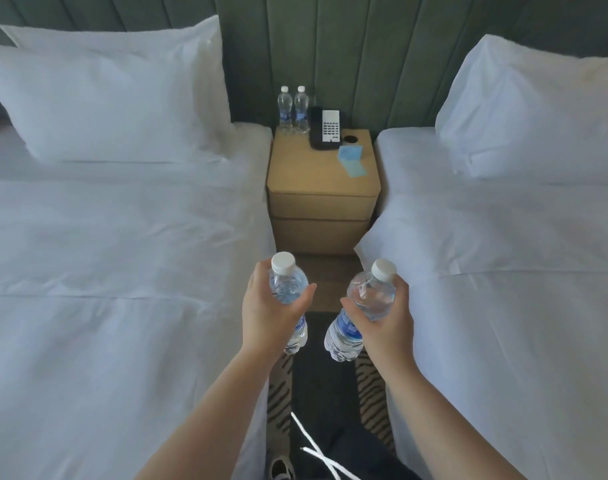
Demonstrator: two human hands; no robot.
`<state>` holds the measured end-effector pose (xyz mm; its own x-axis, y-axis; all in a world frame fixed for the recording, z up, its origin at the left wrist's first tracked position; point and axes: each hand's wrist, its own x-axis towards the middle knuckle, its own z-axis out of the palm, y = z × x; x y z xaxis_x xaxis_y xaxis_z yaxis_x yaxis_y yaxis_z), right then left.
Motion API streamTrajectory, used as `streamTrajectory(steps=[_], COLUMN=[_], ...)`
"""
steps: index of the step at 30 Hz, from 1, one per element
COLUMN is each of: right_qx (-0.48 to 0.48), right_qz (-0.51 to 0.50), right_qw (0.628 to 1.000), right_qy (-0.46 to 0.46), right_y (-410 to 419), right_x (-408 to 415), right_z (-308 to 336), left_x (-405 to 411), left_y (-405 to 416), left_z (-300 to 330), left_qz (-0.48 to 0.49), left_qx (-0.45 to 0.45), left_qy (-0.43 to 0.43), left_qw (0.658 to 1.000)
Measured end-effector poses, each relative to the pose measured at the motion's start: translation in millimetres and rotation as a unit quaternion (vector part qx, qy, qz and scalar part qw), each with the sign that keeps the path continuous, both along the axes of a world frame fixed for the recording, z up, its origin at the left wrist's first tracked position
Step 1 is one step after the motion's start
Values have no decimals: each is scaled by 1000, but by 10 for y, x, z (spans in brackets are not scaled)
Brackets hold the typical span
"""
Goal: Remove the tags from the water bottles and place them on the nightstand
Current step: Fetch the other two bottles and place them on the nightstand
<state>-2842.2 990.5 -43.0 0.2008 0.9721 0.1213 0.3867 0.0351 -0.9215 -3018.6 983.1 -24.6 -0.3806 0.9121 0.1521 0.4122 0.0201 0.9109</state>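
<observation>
My left hand grips a clear water bottle with a white cap and blue label, held upright above the aisle. My right hand grips a second, similar bottle, tilted with its cap to the upper right. Ahead stands the tan nightstand between two beds. Two more bottles stand side by side at its back left corner. Two light blue paper tags lie on its right side. No tag shows on the held bottles.
A black phone with a white keypad sits at the nightstand's back, a dark round hole beside it. White beds with pillows flank the narrow aisle, left and right. Patterned carpet and white cords lie below.
</observation>
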Motion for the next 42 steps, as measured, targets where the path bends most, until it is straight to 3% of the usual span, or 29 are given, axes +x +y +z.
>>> streamTrajectory(steps=[15, 24, 34, 42], right_qx=[-18, -38, -71, -102], right_qz=[7, 15, 21, 32], right_qw=[1000, 998, 996, 994], right_qy=[24, 45, 51, 35], right_y=[3381, 4778, 6021, 7345], right_x=[502, 538, 169, -638], right_z=[-189, -232, -566, -850], left_x=[498, 557, 45, -826], left_y=[3318, 4636, 5991, 7239], left_z=[-216, -177, -505, -863], left_qz=[-11, 8, 14, 10], left_qx=[-27, -41, -74, -119], left_qy=[-23, -7, -4, -42], left_qw=[999, 999, 997, 992])
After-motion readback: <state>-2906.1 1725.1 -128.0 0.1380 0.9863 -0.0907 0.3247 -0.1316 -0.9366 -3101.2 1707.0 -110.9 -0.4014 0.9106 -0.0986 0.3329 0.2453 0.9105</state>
